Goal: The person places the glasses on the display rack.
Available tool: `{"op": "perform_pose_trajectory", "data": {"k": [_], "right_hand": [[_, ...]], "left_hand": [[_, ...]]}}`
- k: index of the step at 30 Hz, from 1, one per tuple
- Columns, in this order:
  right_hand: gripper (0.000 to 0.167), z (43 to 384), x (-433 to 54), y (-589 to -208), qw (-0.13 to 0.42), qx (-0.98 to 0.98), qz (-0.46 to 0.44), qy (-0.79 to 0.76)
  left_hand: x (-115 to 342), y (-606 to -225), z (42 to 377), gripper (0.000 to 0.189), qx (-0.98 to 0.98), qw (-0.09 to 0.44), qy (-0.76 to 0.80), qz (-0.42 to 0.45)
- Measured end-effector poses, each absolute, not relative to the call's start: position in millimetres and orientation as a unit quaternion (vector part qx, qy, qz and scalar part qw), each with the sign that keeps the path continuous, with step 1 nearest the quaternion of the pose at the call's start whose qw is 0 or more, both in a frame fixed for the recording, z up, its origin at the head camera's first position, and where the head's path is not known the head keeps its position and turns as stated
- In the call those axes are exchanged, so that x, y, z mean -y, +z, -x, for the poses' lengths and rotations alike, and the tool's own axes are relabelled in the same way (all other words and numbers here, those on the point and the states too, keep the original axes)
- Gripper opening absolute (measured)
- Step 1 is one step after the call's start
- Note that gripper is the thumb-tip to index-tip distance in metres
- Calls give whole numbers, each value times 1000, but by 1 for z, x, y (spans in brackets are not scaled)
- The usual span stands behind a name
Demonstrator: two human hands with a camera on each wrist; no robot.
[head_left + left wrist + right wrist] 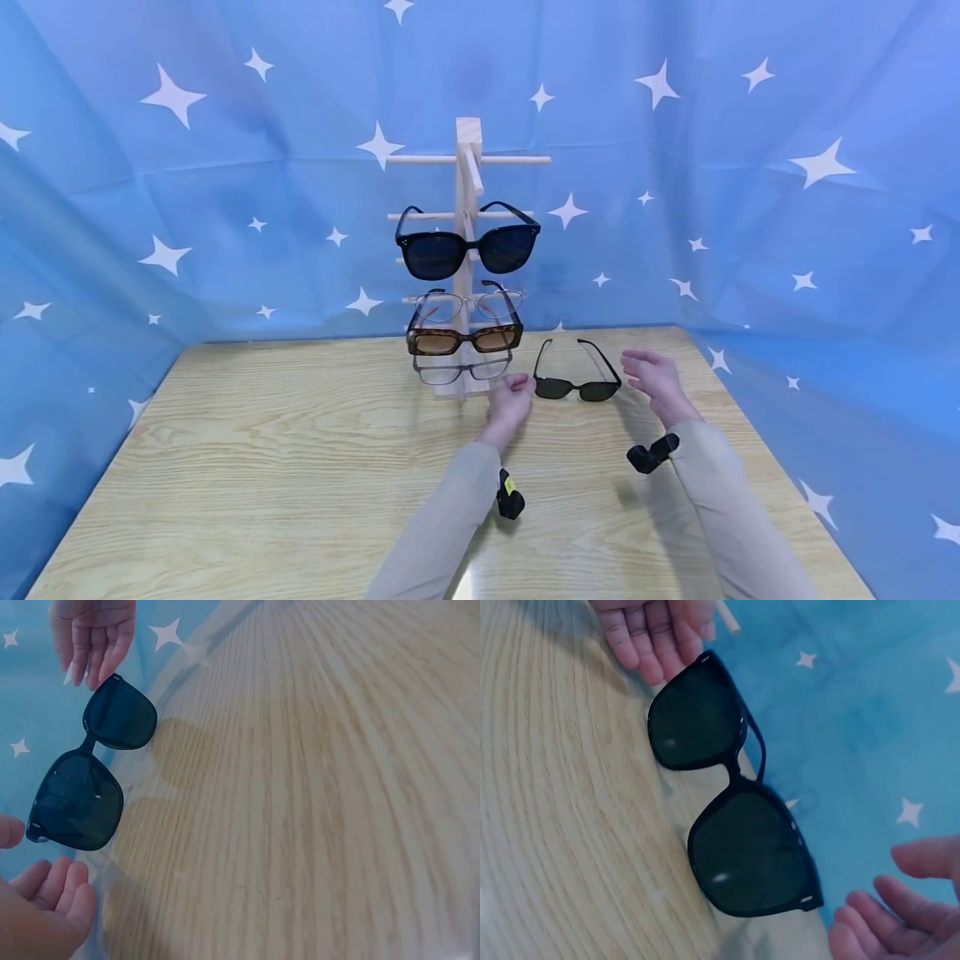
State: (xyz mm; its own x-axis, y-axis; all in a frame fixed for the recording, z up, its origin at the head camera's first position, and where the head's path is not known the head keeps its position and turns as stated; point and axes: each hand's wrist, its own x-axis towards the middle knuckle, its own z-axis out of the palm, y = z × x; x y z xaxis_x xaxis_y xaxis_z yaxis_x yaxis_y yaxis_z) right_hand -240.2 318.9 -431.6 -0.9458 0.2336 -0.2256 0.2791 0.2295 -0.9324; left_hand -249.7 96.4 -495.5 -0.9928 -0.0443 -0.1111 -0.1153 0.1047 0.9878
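Note:
Black sunglasses (577,389) are on the wooden table with their arms unfolded toward the back and dark lenses facing me. At their left end is my left hand (512,406), fingers loosely bent and nothing gripped. Off the right end, a small gap away, my right hand (655,382) has its fingers extended and its palm turned inward. The right wrist view shows the same sunglasses (742,855) between the right hand (900,915) and the left hand's fingers (656,637). In the left wrist view, the left hand (49,907) looks slightly apart from the frame.
A wooden display stand (468,129) with crossbars rises left of the sunglasses. It carries large black sunglasses (468,246), thin metal-framed glasses (438,308), tortoiseshell glasses (465,340) and clear-lensed glasses (461,372). Behind hangs a blue star-patterned cloth (300,208).

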Motion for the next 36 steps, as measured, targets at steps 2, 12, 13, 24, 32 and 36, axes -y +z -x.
{"op": "perform_pose_trajectory", "data": {"k": [2,12,13,24,32,36], "right_hand": [[51,242,-320,-434,25,-779,-167,-603],[51,246,-322,-442,47,-755,-174,-631],[50,246,-322,-443,46,-752,-174,-635],[44,241,-325,-452,56,-721,-178,-667],[47,229,-334,-449,69,-721,-142,-674],[50,219,-338,-446,74,-724,-123,-675]], "left_hand": [[-98,-497,251,22,-733,28,678,51],[-103,-499,257,25,-704,50,705,61],[-104,-498,257,25,-702,51,708,63],[-102,-495,256,22,-632,65,766,98],[-101,-491,254,13,-607,83,783,103],[-100,-485,250,14,-607,97,783,98]]}}
